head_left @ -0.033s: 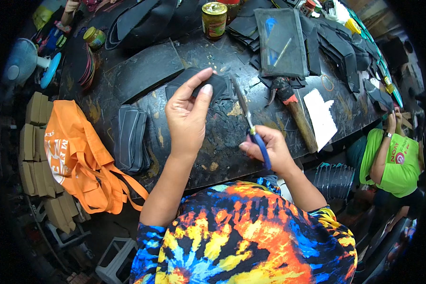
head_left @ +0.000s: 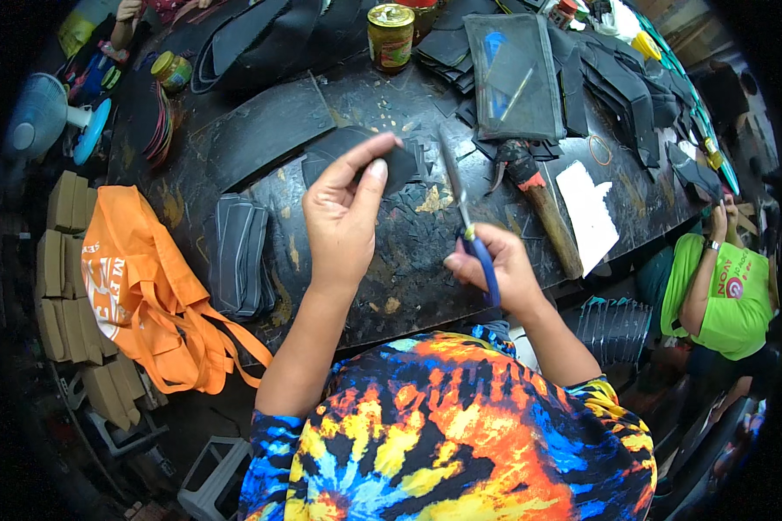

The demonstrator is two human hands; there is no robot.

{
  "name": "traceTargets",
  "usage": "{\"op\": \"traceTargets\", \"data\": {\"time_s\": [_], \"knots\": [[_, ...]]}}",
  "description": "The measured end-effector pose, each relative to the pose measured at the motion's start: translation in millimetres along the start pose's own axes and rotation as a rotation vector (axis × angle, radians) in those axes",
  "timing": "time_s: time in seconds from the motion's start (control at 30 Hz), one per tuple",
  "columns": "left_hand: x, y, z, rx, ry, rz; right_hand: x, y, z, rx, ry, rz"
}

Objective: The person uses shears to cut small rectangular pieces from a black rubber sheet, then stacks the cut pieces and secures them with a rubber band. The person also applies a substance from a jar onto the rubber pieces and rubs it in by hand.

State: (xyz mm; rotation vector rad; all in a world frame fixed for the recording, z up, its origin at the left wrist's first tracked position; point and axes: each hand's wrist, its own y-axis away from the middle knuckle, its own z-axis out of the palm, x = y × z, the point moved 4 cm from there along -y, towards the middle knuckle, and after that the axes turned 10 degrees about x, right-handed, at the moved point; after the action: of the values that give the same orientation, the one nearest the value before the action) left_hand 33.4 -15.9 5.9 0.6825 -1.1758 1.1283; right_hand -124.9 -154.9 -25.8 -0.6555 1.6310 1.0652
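Left fingers, nearly together, pinch a flat black piece with a curved edge; right fingers curl around blue-handled scissors.

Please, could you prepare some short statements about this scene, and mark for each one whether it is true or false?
1. The right grip holds blue-handled scissors. True.
2. The left grip holds nothing. False: it pinches a dark piece.
3. The wooden-handled tool lies to the left of the white sheet. True.
4. The orange bag is at the picture's right side. False: it is at the left side.
5. The mesh pouch lies farther from the person than the white sheet. True.
6. The co-worker at the right wears a red shirt. False: the shirt is bright green.
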Motion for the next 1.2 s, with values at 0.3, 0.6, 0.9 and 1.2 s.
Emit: {"op": "traceTargets", "data": {"time_s": [0.3, 0.6, 0.9, 1.2], "knots": [[-13.5, 33.7, 13.8, -0.172, 0.087, -0.159, -31.4, -10.0, -0.8, 0.041, -0.066, -0.145], [-4.4, 21.2, -7.8, -0.109, 0.024, -0.134, -2.1, 13.9, 0.6, -0.197, -0.159, -0.01], [10.6, 16.9, -18.2, -0.293, -0.126, -0.159, 3.2, 21.9, -26.5, -0.37, -0.022, 0.048], [16.4, 18.6, -17.6, -0.29, -0.138, -0.158, 2.9, 21.5, -19.6, -0.325, 0.013, 0.024]]}}
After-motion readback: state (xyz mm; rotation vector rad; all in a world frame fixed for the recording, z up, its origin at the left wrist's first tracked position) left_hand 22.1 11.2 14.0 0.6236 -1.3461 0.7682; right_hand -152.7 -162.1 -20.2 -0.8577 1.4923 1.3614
